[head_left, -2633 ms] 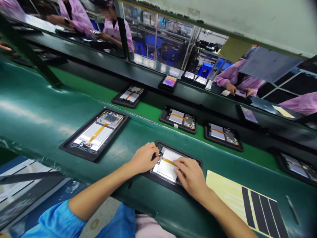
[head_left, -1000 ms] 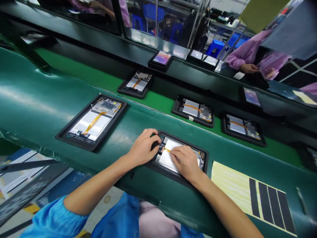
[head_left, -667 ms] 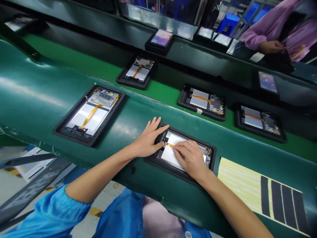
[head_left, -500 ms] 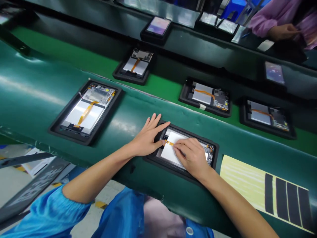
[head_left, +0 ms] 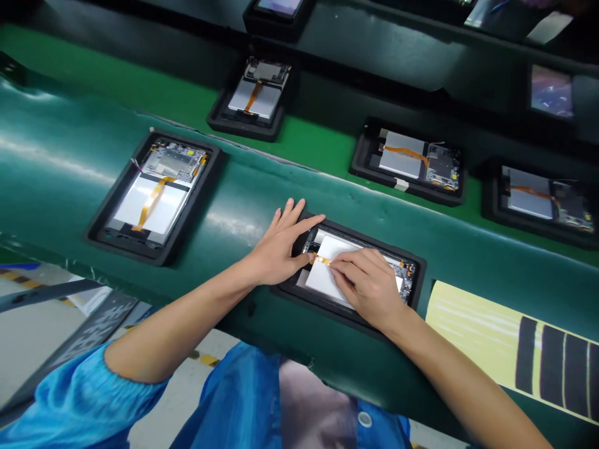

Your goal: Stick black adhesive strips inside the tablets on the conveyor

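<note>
An opened tablet lies in a black foam tray (head_left: 418, 274) in front of me, its white battery (head_left: 322, 282) facing up. An orange ribbon cable (head_left: 322, 260) runs across the battery. My left hand (head_left: 281, 249) rests with fingers spread over the tray's left edge, its thumb tip on the cable's left end. Over the battery, my right hand (head_left: 367, 280) is closed in a pinch at the cable, and its fingers cover the rest of it. Circuit parts show at the tablet's right end.
Left of my hands sits another opened tablet (head_left: 159, 193) in a foam tray. Several more stand on the green conveyor (head_left: 318, 146) beyond. A yellow sheet (head_left: 472, 330) with black strips (head_left: 552, 362) lies at right. A tray with a lit screen (head_left: 278, 6) stands at the back.
The view has tilted down, so the co-worker's hand at the back right has left the picture. Trays on the conveyor have shifted slightly. Both hands keep nearly the same hold.
</note>
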A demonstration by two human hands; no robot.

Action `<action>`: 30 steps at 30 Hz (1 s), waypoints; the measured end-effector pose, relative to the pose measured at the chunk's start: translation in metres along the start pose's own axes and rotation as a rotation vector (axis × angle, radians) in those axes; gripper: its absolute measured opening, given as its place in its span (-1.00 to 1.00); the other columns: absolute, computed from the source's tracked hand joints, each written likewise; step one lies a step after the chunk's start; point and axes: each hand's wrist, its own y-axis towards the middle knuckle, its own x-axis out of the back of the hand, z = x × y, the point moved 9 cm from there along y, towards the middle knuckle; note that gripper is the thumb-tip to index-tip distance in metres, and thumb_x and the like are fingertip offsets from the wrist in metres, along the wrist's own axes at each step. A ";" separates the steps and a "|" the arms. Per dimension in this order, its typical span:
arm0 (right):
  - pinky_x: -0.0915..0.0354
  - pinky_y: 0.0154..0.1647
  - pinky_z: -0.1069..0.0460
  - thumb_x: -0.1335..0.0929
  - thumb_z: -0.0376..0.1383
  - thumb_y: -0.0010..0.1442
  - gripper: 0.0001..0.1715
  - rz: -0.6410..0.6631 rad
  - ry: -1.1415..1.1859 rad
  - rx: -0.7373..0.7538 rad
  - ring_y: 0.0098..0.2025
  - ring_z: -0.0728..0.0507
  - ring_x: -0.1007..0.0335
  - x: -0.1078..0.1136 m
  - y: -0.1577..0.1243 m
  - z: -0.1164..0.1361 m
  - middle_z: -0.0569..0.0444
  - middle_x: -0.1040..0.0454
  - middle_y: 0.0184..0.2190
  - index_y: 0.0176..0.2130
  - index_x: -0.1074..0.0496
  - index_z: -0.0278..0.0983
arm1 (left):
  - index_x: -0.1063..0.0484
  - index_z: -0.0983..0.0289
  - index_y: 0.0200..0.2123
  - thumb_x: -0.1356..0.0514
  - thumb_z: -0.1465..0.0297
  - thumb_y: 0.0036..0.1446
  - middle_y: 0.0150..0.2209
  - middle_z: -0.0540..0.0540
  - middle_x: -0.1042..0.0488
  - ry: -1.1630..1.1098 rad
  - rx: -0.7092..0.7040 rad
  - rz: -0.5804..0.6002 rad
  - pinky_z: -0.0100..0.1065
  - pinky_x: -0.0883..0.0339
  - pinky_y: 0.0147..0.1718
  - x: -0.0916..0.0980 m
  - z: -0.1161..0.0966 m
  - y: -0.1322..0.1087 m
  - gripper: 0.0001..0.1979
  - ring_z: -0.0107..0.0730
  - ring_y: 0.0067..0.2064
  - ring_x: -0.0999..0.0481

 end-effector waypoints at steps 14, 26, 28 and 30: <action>-0.30 -0.17 -0.03 -0.34 -0.35 0.43 -0.81 -0.028 -0.049 0.005 -0.23 -0.10 -0.47 0.001 -0.001 0.001 0.04 -0.63 -0.24 -0.21 -0.56 -0.22 | -0.22 0.20 0.37 -0.12 0.32 0.30 0.44 0.18 -0.20 -0.166 -0.014 -0.236 0.05 0.05 0.45 0.027 0.006 -0.017 -0.42 -0.08 0.50 -0.04; -0.28 -0.13 -0.07 -0.39 -0.43 0.35 -0.90 -0.222 0.005 0.077 -0.21 -0.13 -0.45 0.024 0.000 0.010 0.00 -0.57 -0.21 -0.14 -0.50 -0.26 | -0.34 0.23 -0.35 -0.13 0.43 0.19 -0.27 0.20 -0.50 0.073 0.270 -0.170 -0.05 -0.40 -0.10 0.021 0.006 -0.039 -0.95 -0.03 -0.19 -0.56; -0.29 -0.13 -0.07 -0.39 -0.45 0.34 -0.87 -0.267 0.016 0.109 -0.21 -0.13 -0.45 0.031 -0.001 0.013 0.00 -0.56 -0.21 -0.13 -0.49 -0.25 | -0.28 0.21 -0.36 -0.13 0.44 0.19 -0.32 0.14 -0.47 -0.009 0.259 -0.223 -0.11 -0.39 -0.13 0.023 0.003 -0.039 -0.93 -0.11 -0.23 -0.55; -0.31 -0.10 -0.08 -0.40 -0.47 0.32 -0.84 -0.328 0.028 0.140 -0.21 -0.14 -0.46 0.043 -0.003 0.018 -0.01 -0.56 -0.21 -0.13 -0.49 -0.26 | -0.26 0.19 -0.31 -0.13 0.43 0.20 -0.36 0.05 -0.45 -0.132 0.226 -0.274 -0.23 -0.38 -0.22 0.024 0.000 -0.040 -0.94 -0.25 -0.31 -0.52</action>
